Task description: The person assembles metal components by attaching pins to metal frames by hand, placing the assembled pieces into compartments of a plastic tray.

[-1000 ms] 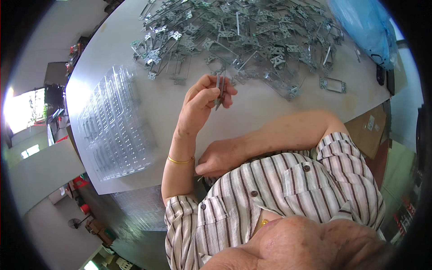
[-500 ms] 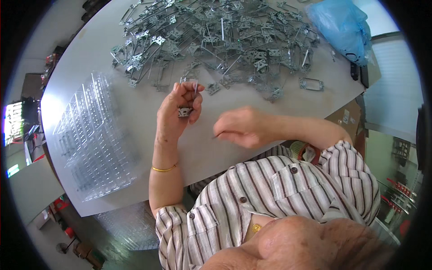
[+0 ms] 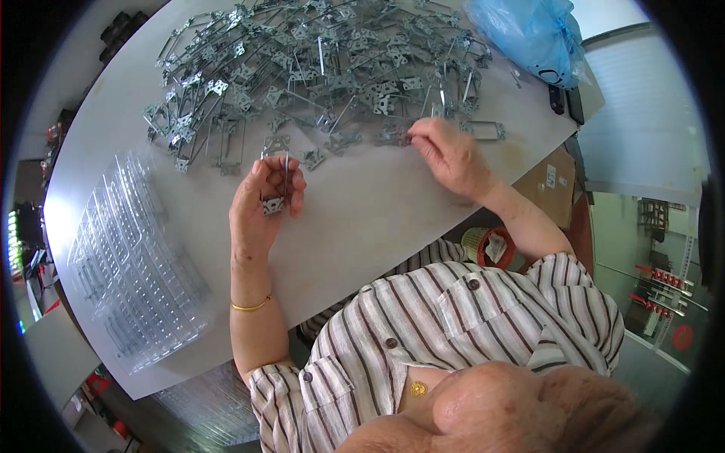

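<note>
In my left hand (image 3: 264,192) is a small silver metal bracket frame (image 3: 273,205), with its thin rods running up between the curled fingers and its perforated end plate showing by the palm. My right hand (image 3: 451,157) reaches to the near edge of a pile of similar metal brackets (image 3: 302,64). Its fingertips are pinched together beside a bracket in that pile; whether something small is between them is hidden. A few brackets, such as one loose piece (image 3: 311,158), lie just beyond my left hand.
Stacked clear plastic trays (image 3: 136,264) stand on the left of the pale table (image 3: 355,226). A blue plastic bag (image 3: 529,38) sits at the far right, near a lone bracket (image 3: 483,130). Below the table's right edge are a cardboard box (image 3: 549,185) and a bin (image 3: 477,245).
My right hand has moved away from beside my left hand, out to the right and forward to the pile's edge. My left hand keeps its hold on the bracket frame. The view has shifted slightly.
</note>
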Demonstrator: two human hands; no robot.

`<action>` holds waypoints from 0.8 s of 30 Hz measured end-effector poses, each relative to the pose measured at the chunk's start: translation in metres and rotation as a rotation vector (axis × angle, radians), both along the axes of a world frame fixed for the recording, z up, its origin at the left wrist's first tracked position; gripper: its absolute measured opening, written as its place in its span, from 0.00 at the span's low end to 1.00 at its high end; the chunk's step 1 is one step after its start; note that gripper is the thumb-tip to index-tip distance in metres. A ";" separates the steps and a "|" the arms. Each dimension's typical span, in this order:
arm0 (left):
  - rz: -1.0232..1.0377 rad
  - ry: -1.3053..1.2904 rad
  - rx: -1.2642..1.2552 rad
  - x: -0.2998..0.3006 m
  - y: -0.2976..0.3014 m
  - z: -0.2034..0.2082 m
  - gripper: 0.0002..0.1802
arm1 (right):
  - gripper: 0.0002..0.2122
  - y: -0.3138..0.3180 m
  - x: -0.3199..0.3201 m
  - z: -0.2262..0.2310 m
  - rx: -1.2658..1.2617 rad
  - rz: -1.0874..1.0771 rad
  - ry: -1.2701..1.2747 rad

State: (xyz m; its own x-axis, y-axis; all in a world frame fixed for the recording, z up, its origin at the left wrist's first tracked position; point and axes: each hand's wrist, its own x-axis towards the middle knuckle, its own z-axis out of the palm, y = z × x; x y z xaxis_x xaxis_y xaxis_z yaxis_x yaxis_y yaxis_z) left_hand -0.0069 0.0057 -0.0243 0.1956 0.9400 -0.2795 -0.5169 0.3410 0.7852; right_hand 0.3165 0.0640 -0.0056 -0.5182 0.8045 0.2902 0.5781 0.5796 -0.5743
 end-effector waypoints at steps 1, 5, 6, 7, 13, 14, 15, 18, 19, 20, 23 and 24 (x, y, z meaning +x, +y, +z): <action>-0.001 0.034 0.001 0.000 -0.002 0.003 0.28 | 0.04 0.008 0.004 -0.002 0.017 -0.039 0.015; 0.039 0.093 -0.053 0.003 -0.006 0.007 0.28 | 0.04 0.025 0.014 -0.011 0.014 -0.097 0.070; 0.037 0.044 -0.036 0.002 -0.007 0.006 0.27 | 0.04 0.029 0.014 -0.012 0.011 -0.092 0.073; 0.034 -0.006 -0.019 0.001 -0.008 0.004 0.26 | 0.04 0.032 0.015 -0.013 0.016 -0.089 0.074; -0.009 -0.047 0.009 0.001 -0.005 -0.007 0.26 | 0.04 0.053 0.024 -0.015 0.017 -0.106 0.042; -0.022 -0.053 -0.003 0.000 -0.004 -0.008 0.26 | 0.04 0.058 0.024 -0.013 0.016 -0.078 0.028; 0.013 -0.041 -0.010 -0.001 -0.005 -0.008 0.26 | 0.04 0.060 0.024 -0.013 -0.006 -0.095 0.020; 0.044 0.002 -0.036 -0.006 -0.007 0.000 0.27 | 0.04 0.059 0.021 -0.004 0.000 -0.044 -0.012; 0.060 0.041 -0.025 -0.003 -0.005 -0.002 0.27 | 0.04 0.058 0.022 0.002 -0.063 -0.072 0.005; 0.035 0.020 -0.041 0.001 -0.002 -0.008 0.27 | 0.04 0.054 0.027 0.005 -0.122 -0.100 0.024; 0.016 0.120 0.090 -0.003 -0.002 -0.005 0.27 | 0.04 0.053 0.022 0.003 -0.175 -0.068 0.219; 0.028 0.119 0.015 -0.003 -0.005 -0.002 0.26 | 0.04 0.052 0.012 0.004 -0.168 -0.043 0.241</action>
